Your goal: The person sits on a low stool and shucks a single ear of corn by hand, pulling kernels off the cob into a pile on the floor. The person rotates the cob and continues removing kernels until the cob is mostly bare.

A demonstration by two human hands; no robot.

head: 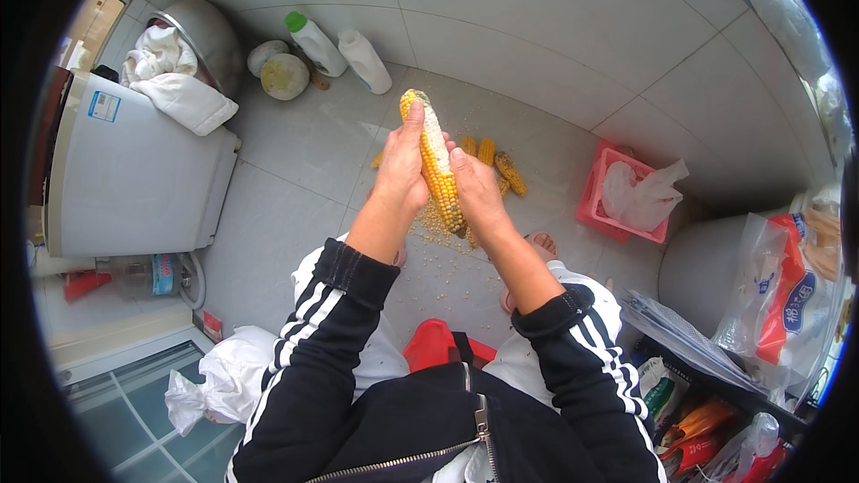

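Between my two hands is a dried corn cob (pixel 439 178), tilted, with a strip of bare whitish core along its upper part and yellow kernels elsewhere. My left hand (pixel 401 161) wraps the cob's left side, its thumb lying near the top end. My right hand (pixel 478 189) grips the lower right side, with the thumb at the edge of the stripped strip. Below the hands, loose corn kernels (pixel 436 221) are scattered over the tiled floor. Several more corn cobs (pixel 511 173) lie on the floor just past my right hand, partly hidden by it.
Two white plastic bottles (pixel 366 62) and two melon-like gourds (pixel 285 76) stand by the wall. To the left is a white appliance (pixel 144 171) with a white cloth (pixel 191 100) beside it. A pink plastic basket (pixel 590 204) holding plastic bags sits at right. A red seat (pixel 429 343) shows beneath me.
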